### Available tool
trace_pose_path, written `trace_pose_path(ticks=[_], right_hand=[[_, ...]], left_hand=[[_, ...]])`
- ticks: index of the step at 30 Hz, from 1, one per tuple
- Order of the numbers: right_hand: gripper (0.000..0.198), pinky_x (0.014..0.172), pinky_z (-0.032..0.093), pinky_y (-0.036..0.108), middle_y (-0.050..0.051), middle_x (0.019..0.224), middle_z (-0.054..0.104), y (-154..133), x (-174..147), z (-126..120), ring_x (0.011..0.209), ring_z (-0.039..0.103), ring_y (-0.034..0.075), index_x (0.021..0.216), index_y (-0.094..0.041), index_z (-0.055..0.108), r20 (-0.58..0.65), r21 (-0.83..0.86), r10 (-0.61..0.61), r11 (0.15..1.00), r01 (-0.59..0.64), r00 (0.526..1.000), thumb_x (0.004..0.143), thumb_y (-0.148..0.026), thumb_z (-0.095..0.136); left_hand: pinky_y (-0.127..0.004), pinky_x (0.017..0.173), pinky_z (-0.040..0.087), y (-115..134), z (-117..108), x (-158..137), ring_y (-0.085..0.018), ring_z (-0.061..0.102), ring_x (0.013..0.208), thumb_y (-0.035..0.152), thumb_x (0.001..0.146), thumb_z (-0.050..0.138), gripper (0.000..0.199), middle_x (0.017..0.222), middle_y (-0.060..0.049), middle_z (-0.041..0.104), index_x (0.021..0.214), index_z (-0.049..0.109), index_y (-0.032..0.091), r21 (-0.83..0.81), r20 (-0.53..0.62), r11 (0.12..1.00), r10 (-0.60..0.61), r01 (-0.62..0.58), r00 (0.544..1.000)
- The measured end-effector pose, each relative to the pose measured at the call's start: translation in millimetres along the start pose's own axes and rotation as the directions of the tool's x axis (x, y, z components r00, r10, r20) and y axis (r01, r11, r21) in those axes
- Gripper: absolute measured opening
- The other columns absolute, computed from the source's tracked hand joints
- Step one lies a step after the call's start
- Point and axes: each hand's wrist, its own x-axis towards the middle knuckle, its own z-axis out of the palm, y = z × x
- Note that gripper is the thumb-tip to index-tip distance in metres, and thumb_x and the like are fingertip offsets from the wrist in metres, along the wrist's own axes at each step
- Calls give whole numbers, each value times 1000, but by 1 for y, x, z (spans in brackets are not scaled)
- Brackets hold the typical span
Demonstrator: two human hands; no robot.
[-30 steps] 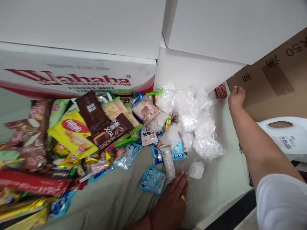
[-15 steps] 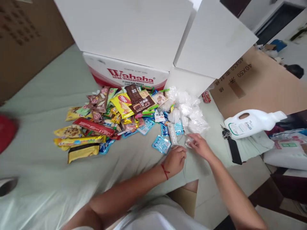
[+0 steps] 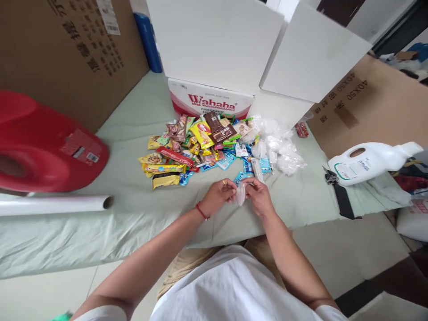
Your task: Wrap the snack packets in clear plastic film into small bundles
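A small clear plastic bag (image 3: 240, 193) hangs between my two hands, above the green cloth near the front edge. My left hand (image 3: 220, 195) pinches its left side. On the other side, the fingers of my right hand (image 3: 258, 195) are closed on the same bag. Just beyond my hands lie a light-blue packet (image 3: 240, 177), partly covered, and a whitish narrow packet (image 3: 257, 169). Farther back spreads a heap of wrapped snacks (image 3: 202, 133), with several crumpled clear plastic bags (image 3: 277, 142) at its right.
A Wahaha carton (image 3: 214, 100) with raised white flaps stands behind the heap. A red jug (image 3: 43, 147) and a white roll (image 3: 56, 204) lie at left. At right are a white bottle (image 3: 371, 162), a black phone (image 3: 343, 200) and keys (image 3: 330, 177).
My hands have come together, and the clear bag from my right hand is now held between both. The camera view has swung left, bringing the red jug and white roll into sight.
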Motion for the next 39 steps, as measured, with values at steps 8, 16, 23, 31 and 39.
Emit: trace_pose_path(ticks=[8,16,23,31,39], right_hand=[[42,46,36,20,-5,69,54,4,10,3,56,42,8,80,-21,68,-59,111,33,993,-26,998,63,-49,94],[49,44,38,20,0,78,64,5,26,21,61,52,11,93,-21,73,93,30,208,977,-212,974,69,-62,87],[42,42,27,20,-6,61,48,13,46,25,52,36,7,78,-20,67,53,151,217,963,-223,975,64,-51,92],[35,44,27,21,-6,62,43,-4,43,-8,52,31,8,80,-23,67,-39,181,111,978,-102,993,72,-49,89],[34,48,30,24,-4,66,46,-10,32,-1,53,36,10,82,-24,66,139,50,50,997,-58,989,85,-55,80]], left_hand=[[-22,52,43,-1,-50,11,-11,57,55,39,70,84,33,63,2,64,83,62,17,-21,-216,996,84,-90,973],[-28,70,51,-6,-54,12,-16,63,80,30,86,70,14,97,-6,67,90,80,21,332,-171,905,334,-265,927],[-30,78,48,1,-60,11,-21,60,99,18,74,70,9,107,-8,66,65,74,20,148,-352,955,294,-257,889],[-28,75,52,19,-68,9,-21,60,103,18,62,75,16,115,-8,67,57,60,17,-353,-290,926,26,-132,957],[-32,85,57,6,-53,11,-25,58,120,41,73,88,52,128,-10,61,119,68,25,-25,-273,996,78,-89,959]])
